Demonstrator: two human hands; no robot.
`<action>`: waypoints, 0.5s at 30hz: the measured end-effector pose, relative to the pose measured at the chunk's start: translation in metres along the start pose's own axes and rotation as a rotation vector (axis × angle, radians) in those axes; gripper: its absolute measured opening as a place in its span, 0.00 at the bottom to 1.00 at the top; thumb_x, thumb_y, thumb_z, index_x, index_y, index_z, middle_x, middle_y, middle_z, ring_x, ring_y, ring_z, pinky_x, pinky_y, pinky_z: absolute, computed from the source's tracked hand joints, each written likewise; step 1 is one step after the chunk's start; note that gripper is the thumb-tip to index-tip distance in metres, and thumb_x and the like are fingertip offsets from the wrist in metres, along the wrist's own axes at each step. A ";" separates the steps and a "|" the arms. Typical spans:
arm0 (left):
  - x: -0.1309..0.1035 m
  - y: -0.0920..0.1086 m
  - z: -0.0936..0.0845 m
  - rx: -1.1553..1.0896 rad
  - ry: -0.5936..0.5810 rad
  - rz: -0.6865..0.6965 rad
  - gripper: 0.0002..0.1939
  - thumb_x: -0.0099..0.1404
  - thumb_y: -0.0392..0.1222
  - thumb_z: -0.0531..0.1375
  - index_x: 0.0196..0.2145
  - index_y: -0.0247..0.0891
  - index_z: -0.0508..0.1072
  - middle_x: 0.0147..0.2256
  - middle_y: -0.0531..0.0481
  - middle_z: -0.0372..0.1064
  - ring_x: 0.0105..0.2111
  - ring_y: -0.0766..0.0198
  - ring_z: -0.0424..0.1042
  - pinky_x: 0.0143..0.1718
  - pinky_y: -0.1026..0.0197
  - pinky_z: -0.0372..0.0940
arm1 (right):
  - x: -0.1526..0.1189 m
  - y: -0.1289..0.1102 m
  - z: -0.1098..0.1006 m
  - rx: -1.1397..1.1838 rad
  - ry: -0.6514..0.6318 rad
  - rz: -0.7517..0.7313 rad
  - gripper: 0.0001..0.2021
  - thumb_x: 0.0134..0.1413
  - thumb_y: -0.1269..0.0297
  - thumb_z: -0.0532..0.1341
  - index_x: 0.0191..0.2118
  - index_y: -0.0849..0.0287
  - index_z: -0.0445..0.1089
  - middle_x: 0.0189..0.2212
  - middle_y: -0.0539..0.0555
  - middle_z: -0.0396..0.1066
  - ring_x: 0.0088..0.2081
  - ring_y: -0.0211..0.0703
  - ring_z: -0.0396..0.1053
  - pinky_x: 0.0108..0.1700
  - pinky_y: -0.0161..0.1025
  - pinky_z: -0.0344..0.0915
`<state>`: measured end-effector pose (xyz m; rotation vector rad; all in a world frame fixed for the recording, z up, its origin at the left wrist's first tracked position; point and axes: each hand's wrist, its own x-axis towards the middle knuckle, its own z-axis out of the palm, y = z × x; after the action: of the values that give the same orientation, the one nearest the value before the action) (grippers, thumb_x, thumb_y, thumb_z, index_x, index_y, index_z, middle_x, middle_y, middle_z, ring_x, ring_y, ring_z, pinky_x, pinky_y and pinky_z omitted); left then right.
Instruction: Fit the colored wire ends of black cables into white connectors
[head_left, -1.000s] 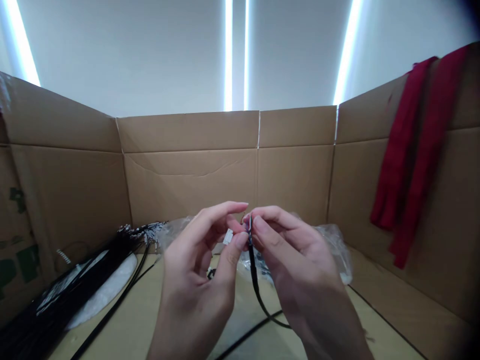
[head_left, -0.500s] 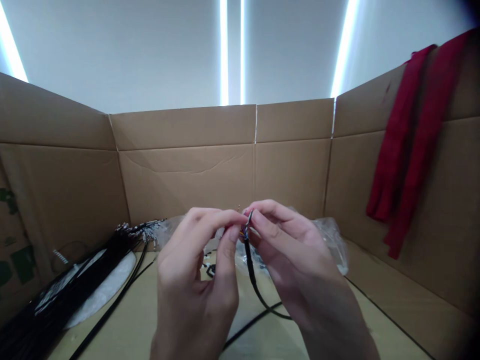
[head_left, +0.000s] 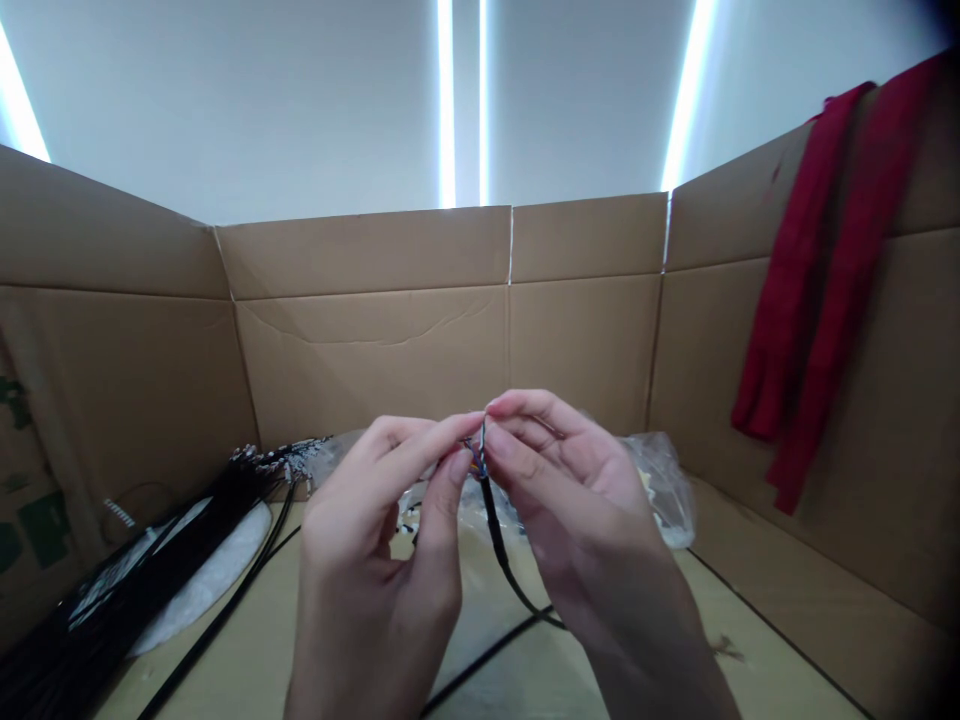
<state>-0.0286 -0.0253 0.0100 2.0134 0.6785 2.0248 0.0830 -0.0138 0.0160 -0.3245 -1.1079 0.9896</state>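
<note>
Thin coloured wires fan out of the end of a black cable [head_left: 495,530] between my two hands, above the table. My left hand [head_left: 382,530] pinches some of these wires [head_left: 475,458] between thumb and forefinger. From the other side my right hand [head_left: 577,500] has its thumb and forefinger closed on a wire of the same cable, with the fingertips of both hands almost touching. Below the wires the black cable hangs down, curves right behind my right hand and crosses another stretch of black cable. The wire tips are hidden by my fingers.
A thick bundle of black cables [head_left: 165,560] with stripped ends lies at the left on a white round sheet [head_left: 217,580]. Clear plastic bags [head_left: 664,490] sit at the back. Cardboard walls [head_left: 375,350] enclose the table [head_left: 247,650]; red cloth strips [head_left: 817,290] hang on the right wall.
Both hands have shifted slightly left with the cable end. The right fingertips have risen a little, and the wire between them now stands straighter.
</note>
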 end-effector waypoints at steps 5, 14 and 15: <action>0.002 0.004 0.001 -0.050 0.001 -0.062 0.14 0.62 0.29 0.60 0.41 0.45 0.77 0.37 0.55 0.72 0.35 0.72 0.72 0.36 0.73 0.68 | -0.003 0.001 0.001 -0.042 -0.034 -0.083 0.07 0.49 0.70 0.67 0.35 0.57 0.70 0.30 0.47 0.71 0.33 0.29 0.69 0.37 0.22 0.67; 0.001 -0.001 -0.001 -0.039 -0.005 -0.078 0.11 0.61 0.31 0.61 0.37 0.45 0.78 0.34 0.56 0.72 0.34 0.73 0.72 0.35 0.75 0.68 | 0.000 0.002 0.000 -0.003 0.008 -0.098 0.09 0.44 0.72 0.69 0.28 0.60 0.66 0.24 0.46 0.66 0.27 0.28 0.65 0.32 0.23 0.65; 0.001 -0.002 -0.001 -0.040 -0.006 -0.060 0.10 0.61 0.30 0.61 0.37 0.44 0.78 0.34 0.55 0.72 0.34 0.72 0.72 0.34 0.74 0.68 | 0.000 0.002 0.000 -0.006 0.004 -0.098 0.10 0.44 0.72 0.69 0.27 0.61 0.65 0.23 0.46 0.66 0.27 0.28 0.64 0.32 0.23 0.65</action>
<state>-0.0295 -0.0235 0.0096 1.9522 0.6830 1.9824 0.0826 -0.0128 0.0148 -0.2745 -1.1130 0.8986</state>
